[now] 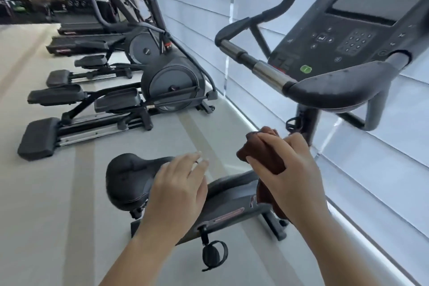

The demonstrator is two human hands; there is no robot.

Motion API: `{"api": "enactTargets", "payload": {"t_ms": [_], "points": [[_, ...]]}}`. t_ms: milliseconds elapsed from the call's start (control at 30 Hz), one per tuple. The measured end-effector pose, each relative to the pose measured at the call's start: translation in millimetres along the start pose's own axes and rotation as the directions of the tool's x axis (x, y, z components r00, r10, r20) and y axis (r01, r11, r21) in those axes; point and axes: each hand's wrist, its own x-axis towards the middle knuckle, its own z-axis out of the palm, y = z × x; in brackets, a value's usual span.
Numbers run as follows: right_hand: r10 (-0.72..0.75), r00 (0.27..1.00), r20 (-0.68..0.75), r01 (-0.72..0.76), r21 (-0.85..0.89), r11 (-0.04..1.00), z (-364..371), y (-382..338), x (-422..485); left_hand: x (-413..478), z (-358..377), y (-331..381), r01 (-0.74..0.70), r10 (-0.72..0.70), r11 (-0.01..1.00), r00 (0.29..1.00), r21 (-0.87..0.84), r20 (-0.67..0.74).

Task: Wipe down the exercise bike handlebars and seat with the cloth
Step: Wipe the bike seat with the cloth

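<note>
Right hand clamped on bunched cloth, handlebars above and ahead, nearer it; left hand, fingers apart, hovers over seat lower left.

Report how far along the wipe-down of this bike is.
Nothing looks wiped yet: no visible streaks on the black padded seat or the dark handlebars with metal grips, though that is hard to judge. In hand: the right hand grips the bunched reddish-brown cloth in the air, touching neither part; the left hand hovers open by the seat. Left: both handlebars and seat.
</note>
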Motion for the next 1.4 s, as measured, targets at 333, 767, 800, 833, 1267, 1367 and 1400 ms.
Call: {"api": "enactTargets", "payload": {"t_ms": [333, 767, 800, 833, 1267, 1367, 1400], "points": [[-0.035, 0.962, 0.269, 0.001, 0.125, 0.992, 127, -93, -72, -124, -31, -105, 0.232, -0.235, 0.971, 0.971, 0.049, 0.050], [0.237, 0.890, 0.390, -0.308, 0.130, 0.943, 282, -39, -27, -96, 47, -231, 0.410, -0.420, 0.907, 0.877, 0.091, 0.234], [0.263, 0.886, 0.382, -0.335, 0.134, 0.933, 294, -31, -19, -91, 55, -240, 0.395, -0.408, 0.913, 0.873, 0.102, 0.267], [0.286, 0.882, 0.374, -0.358, 0.136, 0.924, 307, -23, -11, -88, 62, -249, 0.374, -0.391, 0.920, 0.871, 0.115, 0.299], [0.312, 0.851, 0.422, -0.347, 0.007, 0.938, 396, -23, -8, -80, 127, -317, 0.371, -0.451, 0.892, 0.693, 0.258, 0.563], [0.322, 0.836, 0.444, -0.391, 0.072, 0.918, 390, -19, 3, -79, 127, -320, 0.371, -0.444, 0.895, 0.702, 0.246, 0.557], [0.343, 0.844, 0.412, -0.412, 0.089, 0.907, 390, -15, 13, -79, 126, -321, 0.363, -0.435, 0.900, 0.706, 0.242, 0.558]]}}
